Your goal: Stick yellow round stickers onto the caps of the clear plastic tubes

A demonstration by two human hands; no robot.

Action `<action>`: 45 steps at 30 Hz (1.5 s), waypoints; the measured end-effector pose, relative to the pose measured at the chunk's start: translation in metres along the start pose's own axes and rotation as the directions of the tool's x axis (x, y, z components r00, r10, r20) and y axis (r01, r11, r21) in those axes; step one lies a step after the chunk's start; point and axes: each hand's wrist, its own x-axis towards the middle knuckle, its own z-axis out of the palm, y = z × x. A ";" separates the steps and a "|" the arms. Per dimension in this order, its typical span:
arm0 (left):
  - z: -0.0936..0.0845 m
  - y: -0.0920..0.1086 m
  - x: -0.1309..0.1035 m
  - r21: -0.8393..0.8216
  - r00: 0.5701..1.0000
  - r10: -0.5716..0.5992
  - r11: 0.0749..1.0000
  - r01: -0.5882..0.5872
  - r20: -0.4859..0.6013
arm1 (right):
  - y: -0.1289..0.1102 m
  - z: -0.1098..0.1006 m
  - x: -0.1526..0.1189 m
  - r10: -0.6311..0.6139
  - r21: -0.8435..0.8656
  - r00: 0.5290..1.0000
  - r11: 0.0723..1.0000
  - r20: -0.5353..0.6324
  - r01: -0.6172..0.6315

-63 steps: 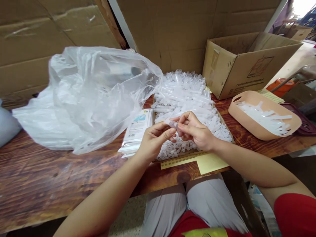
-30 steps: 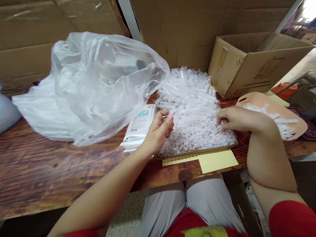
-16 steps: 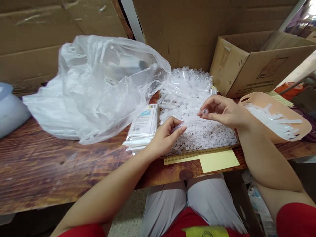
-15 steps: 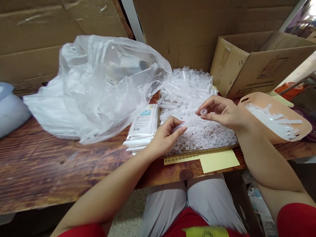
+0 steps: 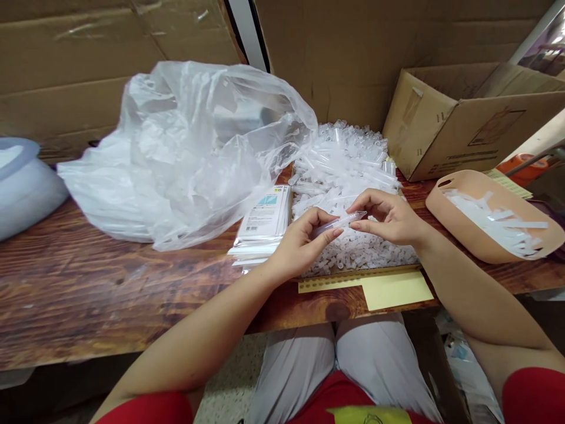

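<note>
A clear plastic tube (image 5: 342, 222) lies across both hands, over a heap of small clear and white plastic pieces (image 5: 357, 256). My left hand (image 5: 309, 235) pinches its left part between thumb and fingers. At the tube's right end, my right hand (image 5: 384, 218) closes its thumb and fingertips around the tip. Longer clear tubes (image 5: 331, 159) are piled behind the hands. To the left of the heap sits a stack of flat packets (image 5: 260, 224) with a printed label on top.
A large clear plastic bag (image 5: 189, 153) covers the left middle of the wooden table (image 5: 110, 288). At right are a peach basket (image 5: 450, 227) of white strips and a cardboard box (image 5: 424, 129). Yellow sticker sheets (image 5: 397, 290) lie along the front edge.
My right hand has moved down and left to meet the tube in my left hand. The camera view has shifted slightly, so the surroundings appear farther right.
</note>
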 end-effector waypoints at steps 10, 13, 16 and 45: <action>-0.004 0.002 -0.002 0.332 0.989 0.095 0.935 -0.127 0.113 | -0.002 0.001 -0.004 0.018 -0.127 0.999 0.992 0.048 -0.012; -0.005 0.000 -0.002 0.348 0.986 0.118 0.925 -0.152 0.116 | -0.005 0.004 -0.004 0.045 -0.171 0.998 0.985 0.036 -0.038; -0.005 -0.001 -0.002 0.361 0.984 0.131 0.918 -0.166 0.120 | -0.007 0.006 -0.004 0.102 -0.269 0.992 0.960 0.080 -0.077; -0.008 0.003 -0.002 0.333 0.983 0.120 0.929 -0.159 0.136 | -0.009 0.018 -0.008 0.058 -0.444 0.994 0.896 0.097 -0.009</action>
